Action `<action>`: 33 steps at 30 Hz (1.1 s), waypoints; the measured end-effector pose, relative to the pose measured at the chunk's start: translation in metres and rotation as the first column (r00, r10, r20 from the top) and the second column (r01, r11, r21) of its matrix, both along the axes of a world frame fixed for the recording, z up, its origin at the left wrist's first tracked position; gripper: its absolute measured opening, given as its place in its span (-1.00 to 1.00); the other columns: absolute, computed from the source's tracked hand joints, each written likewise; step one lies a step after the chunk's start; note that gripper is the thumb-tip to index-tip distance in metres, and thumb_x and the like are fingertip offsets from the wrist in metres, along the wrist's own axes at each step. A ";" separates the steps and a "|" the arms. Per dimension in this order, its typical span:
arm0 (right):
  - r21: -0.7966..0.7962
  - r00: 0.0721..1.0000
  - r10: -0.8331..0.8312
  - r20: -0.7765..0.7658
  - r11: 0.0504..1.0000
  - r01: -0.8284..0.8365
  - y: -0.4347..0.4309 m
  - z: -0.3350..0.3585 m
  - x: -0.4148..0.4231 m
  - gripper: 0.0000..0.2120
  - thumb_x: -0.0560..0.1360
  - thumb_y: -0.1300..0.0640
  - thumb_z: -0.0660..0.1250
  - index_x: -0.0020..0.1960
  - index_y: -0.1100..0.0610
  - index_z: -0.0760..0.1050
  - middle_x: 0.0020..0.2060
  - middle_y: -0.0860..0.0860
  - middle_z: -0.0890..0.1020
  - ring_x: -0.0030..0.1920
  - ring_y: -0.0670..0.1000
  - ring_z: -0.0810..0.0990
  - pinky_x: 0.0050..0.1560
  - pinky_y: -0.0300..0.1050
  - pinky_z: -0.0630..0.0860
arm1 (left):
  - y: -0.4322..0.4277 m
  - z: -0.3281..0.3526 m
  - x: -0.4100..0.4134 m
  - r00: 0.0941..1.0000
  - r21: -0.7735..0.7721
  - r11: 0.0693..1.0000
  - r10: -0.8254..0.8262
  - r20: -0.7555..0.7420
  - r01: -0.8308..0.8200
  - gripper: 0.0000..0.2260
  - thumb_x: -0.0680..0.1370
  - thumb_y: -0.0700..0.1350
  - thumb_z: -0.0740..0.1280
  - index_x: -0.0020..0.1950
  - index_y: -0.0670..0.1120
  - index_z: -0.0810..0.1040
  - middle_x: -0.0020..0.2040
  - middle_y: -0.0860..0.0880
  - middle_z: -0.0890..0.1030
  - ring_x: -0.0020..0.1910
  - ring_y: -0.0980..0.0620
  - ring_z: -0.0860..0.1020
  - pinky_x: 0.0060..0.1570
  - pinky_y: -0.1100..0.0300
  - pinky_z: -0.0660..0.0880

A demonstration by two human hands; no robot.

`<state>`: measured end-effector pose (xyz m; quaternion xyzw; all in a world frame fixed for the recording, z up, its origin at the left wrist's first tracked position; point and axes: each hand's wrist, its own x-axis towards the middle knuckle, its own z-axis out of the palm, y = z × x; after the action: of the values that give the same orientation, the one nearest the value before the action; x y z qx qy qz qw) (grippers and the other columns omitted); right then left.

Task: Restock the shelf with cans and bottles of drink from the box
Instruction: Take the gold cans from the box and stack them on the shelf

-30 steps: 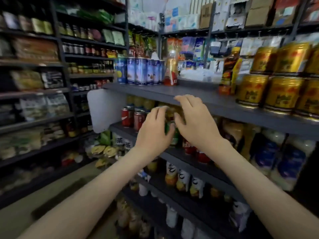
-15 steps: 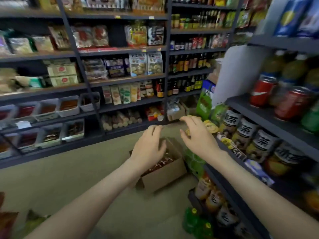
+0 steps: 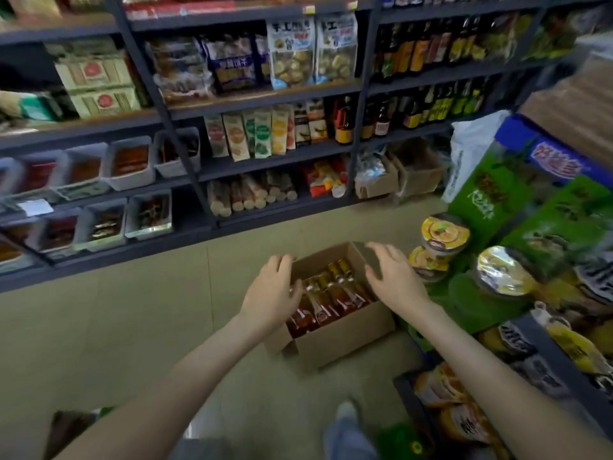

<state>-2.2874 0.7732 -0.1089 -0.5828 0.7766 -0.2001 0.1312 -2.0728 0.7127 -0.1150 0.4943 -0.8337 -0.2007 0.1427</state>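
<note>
The left hand (image 3: 272, 295) and right hand (image 3: 394, 280), fingers released, flanked amber glass bottles (image 3: 335, 293) in the brown cardboard box (image 3: 345, 340), necks toward 1 o'clock, left hand nearer.

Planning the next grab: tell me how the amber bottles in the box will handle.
The bottles look full, so probably heavy for their size. Glossy sides may be slippery. Packed closely in the box, one likely lifts best by its neck.

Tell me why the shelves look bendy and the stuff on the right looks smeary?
Head view: the wide lens bows the shelf rails toward the edges; the green packets at right look smeared; a foil lid there glares; the bottles in the box mid-frame look fairly sharp.
</note>
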 end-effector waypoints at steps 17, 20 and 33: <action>0.496 0.985 -0.046 0.165 0.867 -0.043 -0.269 -0.249 -0.068 -0.45 0.59 0.16 0.20 0.52 -0.05 0.11 0.39 0.06 0.34 0.39 0.07 0.33 0.35 0.08 0.38 | -0.255 -0.245 -0.049 0.960 0.424 0.879 0.118 0.254 -0.219 -0.54 0.62 0.00 0.17 0.50 -0.01 0.18 0.44 -0.07 0.27 0.35 -0.05 0.36 0.28 0.07 0.42; 0.541 0.977 -0.119 0.177 0.841 0.004 -0.300 -0.320 -0.077 -0.45 0.60 0.13 0.19 0.52 -0.09 0.09 0.41 0.05 0.31 0.42 0.06 0.29 0.37 0.09 0.34 | -0.298 -0.319 -0.065 0.958 0.465 0.858 0.099 0.271 -0.220 -0.55 0.62 0.04 0.15 0.50 0.03 0.17 0.45 -0.06 0.25 0.36 -0.06 0.36 0.25 0.07 0.44; 0.676 0.996 0.078 0.048 0.731 -0.090 -0.435 -0.687 -0.133 -0.21 0.56 0.14 0.26 0.55 -0.06 -0.22 0.41 0.15 0.29 0.32 0.15 0.36 0.20 0.03 0.40 | -0.428 -0.704 -0.179 0.916 0.633 0.774 -0.229 0.329 -0.034 -0.41 0.63 -0.12 0.18 0.58 0.06 -0.05 0.51 -0.27 0.10 0.40 -0.29 0.27 0.33 -0.08 0.33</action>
<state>-2.4206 0.3382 -0.7955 -0.5279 0.7678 0.0976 0.3497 -2.2523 0.2847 -0.8190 0.4980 -0.7553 -0.3717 -0.2083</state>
